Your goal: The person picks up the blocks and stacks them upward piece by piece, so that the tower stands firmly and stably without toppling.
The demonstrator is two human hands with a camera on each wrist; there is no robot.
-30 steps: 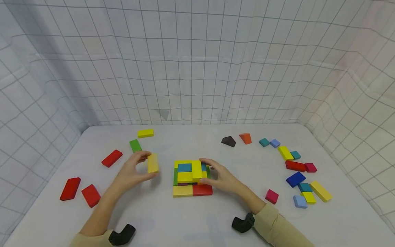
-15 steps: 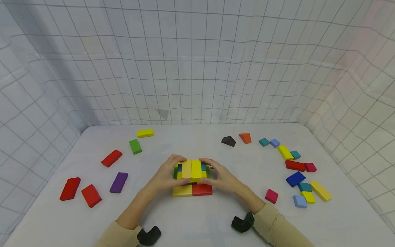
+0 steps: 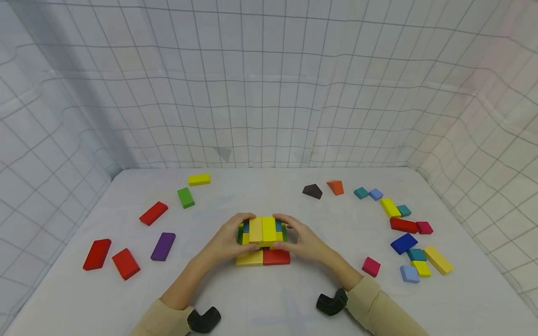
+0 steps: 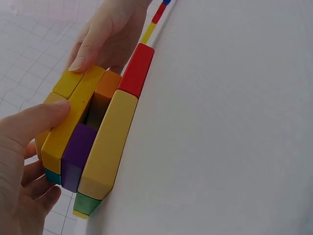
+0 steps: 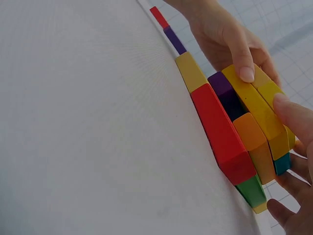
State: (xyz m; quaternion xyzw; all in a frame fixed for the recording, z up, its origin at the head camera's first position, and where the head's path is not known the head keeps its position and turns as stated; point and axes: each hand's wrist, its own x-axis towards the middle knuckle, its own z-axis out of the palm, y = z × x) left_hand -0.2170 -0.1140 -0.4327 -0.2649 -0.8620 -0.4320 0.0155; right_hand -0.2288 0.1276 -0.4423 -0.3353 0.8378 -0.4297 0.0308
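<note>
In the head view a layered stack of coloured wooden blocks stands mid-table. Its front bottom row shows a pale yellow block (image 3: pixel 249 259) and a red block (image 3: pixel 276 257). Two blocks lie side by side on top: a light yellow block (image 3: pixel 255 230) and a bright yellow block (image 3: pixel 269 230). My left hand (image 3: pixel 227 238) grips the light one from the left, thumb in front, fingers behind. On the opposite side, my right hand (image 3: pixel 304 240) holds the bright one the same way. Both wrist views show a purple block (image 4: pixel 78 154) and an orange block (image 5: pixel 252 137) in the layer beneath.
To the left lie a purple block (image 3: pixel 163 246), several red blocks (image 3: pixel 126 264), a green block (image 3: pixel 186 198) and a yellow block (image 3: pixel 199 179). A black wedge (image 3: pixel 313 191) and an orange wedge (image 3: pixel 336 187) lie behind. Several mixed blocks (image 3: pixel 404 243) are scattered at right.
My left hand has brought the light yellow block rightward onto the stack, against the bright yellow one. The purple block at left came into sight. My right hand has stayed in place.
</note>
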